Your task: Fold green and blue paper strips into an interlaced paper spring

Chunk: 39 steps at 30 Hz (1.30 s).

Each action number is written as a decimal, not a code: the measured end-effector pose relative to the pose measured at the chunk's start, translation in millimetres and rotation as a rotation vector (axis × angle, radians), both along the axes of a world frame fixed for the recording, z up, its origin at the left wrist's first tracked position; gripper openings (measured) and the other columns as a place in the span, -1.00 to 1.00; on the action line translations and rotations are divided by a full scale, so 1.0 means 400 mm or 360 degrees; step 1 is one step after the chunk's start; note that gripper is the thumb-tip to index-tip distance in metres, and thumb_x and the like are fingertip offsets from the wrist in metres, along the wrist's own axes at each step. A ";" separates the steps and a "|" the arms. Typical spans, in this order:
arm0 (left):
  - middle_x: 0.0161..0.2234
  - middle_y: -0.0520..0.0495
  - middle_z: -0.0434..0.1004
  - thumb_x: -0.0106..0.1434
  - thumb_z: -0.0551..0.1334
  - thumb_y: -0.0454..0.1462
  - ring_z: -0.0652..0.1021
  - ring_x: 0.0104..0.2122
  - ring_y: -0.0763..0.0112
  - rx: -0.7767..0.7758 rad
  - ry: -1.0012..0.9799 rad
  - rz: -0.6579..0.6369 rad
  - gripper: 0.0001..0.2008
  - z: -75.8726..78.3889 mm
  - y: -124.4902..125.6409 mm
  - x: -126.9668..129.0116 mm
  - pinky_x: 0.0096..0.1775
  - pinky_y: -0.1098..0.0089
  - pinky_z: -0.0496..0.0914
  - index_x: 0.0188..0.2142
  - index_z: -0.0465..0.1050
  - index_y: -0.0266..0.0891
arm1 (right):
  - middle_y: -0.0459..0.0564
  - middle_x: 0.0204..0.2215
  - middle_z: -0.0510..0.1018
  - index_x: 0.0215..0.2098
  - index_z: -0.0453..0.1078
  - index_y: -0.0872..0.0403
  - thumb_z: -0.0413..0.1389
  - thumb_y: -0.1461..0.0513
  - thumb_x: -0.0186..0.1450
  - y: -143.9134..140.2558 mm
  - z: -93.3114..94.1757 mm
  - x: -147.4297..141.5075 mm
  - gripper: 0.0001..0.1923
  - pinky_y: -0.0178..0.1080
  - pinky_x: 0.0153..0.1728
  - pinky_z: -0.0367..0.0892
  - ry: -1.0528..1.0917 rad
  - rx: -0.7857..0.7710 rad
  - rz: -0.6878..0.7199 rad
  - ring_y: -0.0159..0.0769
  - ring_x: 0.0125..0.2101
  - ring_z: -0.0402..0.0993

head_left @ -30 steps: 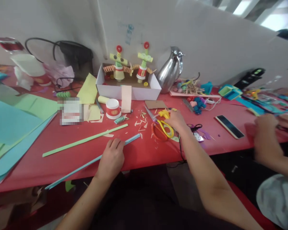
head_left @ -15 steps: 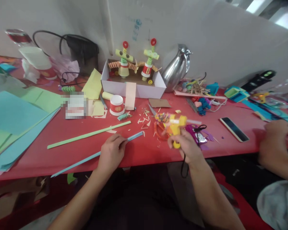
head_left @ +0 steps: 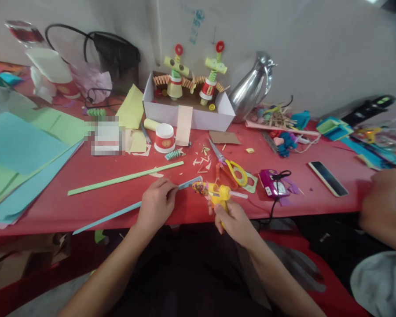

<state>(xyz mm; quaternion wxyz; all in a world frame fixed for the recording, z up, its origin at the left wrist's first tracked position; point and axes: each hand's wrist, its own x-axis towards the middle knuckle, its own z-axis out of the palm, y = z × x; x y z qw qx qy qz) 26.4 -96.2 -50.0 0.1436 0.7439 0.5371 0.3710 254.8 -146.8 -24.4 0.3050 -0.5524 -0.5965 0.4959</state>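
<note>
My left hand (head_left: 158, 200) pinches a long blue paper strip (head_left: 108, 218), whose short end sticks out past the fingertips to the right. A yellow hot glue gun (head_left: 219, 196) is gripped in my right hand (head_left: 232, 220), with a clear glue stick coming out of its back. Its nozzle points left, at the end of the blue strip; whether they touch I cannot tell. A green paper strip (head_left: 125, 178) lies just beyond my left hand. Scissors with yellow and orange handles (head_left: 236, 172) rest behind the glue gun, beside paper scraps (head_left: 202, 164).
Two paper-cup figures stand in a white box (head_left: 191, 119) at the back, beside a steel jug (head_left: 252, 88). Nearer are a red-and-white paper cup (head_left: 165, 138), a purple box (head_left: 273, 182) and a phone (head_left: 328, 178). Another person's arm (head_left: 384, 202) rests at the right edge.
My right hand has brought the glue gun left and down to the end of the blue strip, uncovering the scissors and purple box. My left hand keeps its pinch on the strip.
</note>
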 end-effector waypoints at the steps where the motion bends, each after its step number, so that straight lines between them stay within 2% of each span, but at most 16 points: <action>1: -0.34 -0.09 0.53 0.31 0.14 -0.33 0.53 -0.36 0.33 0.0001 -0.0003 -0.0007 -0.82 0.000 0.000 0.000 -0.30 0.35 0.42 -0.32 0.54 -0.23 | -0.17 -0.66 0.38 -0.35 0.28 0.03 -0.09 -0.20 0.36 0.001 -0.001 -0.005 -0.50 -0.29 -0.64 0.18 0.0007 -0.0002 0.0006 -0.38 -0.73 0.28; 8: -0.33 -0.09 0.51 0.31 0.14 -0.35 0.52 -0.35 0.33 0.0034 0.0010 -0.0025 -0.83 -0.006 0.000 0.001 -0.31 0.34 0.41 -0.32 0.51 -0.23 | -0.23 -0.73 0.26 -0.37 0.22 0.02 -0.11 -0.20 0.37 0.001 -0.013 -0.026 -0.50 -0.33 -0.66 0.14 0.0021 -0.0037 0.0002 -0.40 -0.74 0.24; 16: -0.32 -0.10 0.50 0.31 0.15 -0.36 0.51 -0.36 0.34 0.0023 -0.0015 -0.0044 -0.85 -0.005 -0.001 0.003 -0.30 0.33 0.42 -0.33 0.51 -0.25 | -0.22 -0.68 0.29 -0.32 0.25 0.04 -0.06 -0.13 0.39 0.004 -0.027 -0.002 -0.57 -0.34 -0.67 0.09 0.0037 -0.0072 -0.0124 -0.43 -0.72 0.23; 23: -0.33 -0.09 0.49 0.32 0.15 -0.35 0.50 -0.36 0.34 0.0029 0.0004 -0.0053 -0.85 -0.003 0.001 0.003 -0.28 0.33 0.42 -0.31 0.51 -0.24 | -0.25 -0.66 0.24 -0.36 0.20 0.02 -0.05 -0.13 0.39 0.008 -0.027 0.009 -0.58 -0.36 -0.69 0.07 0.0051 -0.0053 -0.0193 -0.46 -0.73 0.21; 29: -0.32 -0.10 0.49 0.32 0.15 -0.33 0.51 -0.34 0.33 0.0028 0.0033 -0.0050 -0.85 -0.005 -0.001 0.002 -0.25 0.33 0.41 -0.30 0.52 -0.27 | -0.26 -0.73 0.23 -0.36 0.23 0.02 -0.06 -0.15 0.38 0.005 -0.010 -0.001 -0.56 -0.33 -0.66 0.11 -0.0172 0.0034 -0.0250 -0.39 -0.73 0.24; 34: -0.33 -0.10 0.48 0.32 0.14 -0.34 0.49 -0.35 0.32 0.0026 0.0079 -0.0063 -0.83 -0.004 0.000 0.002 -0.27 0.33 0.40 -0.30 0.51 -0.27 | -0.20 -0.77 0.29 -0.43 0.26 0.02 -0.06 -0.14 0.38 0.000 0.014 -0.020 -0.54 -0.29 -0.59 0.16 -0.0377 0.0097 -0.0126 -0.34 -0.71 0.28; 39: -0.32 -0.11 0.49 0.32 0.14 -0.35 0.50 -0.33 0.31 0.0031 0.0074 -0.0059 -0.83 -0.002 0.001 0.003 -0.25 0.33 0.41 -0.30 0.51 -0.28 | -0.18 -0.77 0.30 -0.38 0.32 0.04 -0.08 -0.13 0.39 -0.005 0.022 -0.035 -0.54 -0.27 -0.57 0.16 -0.0483 0.0188 -0.0202 -0.29 -0.69 0.31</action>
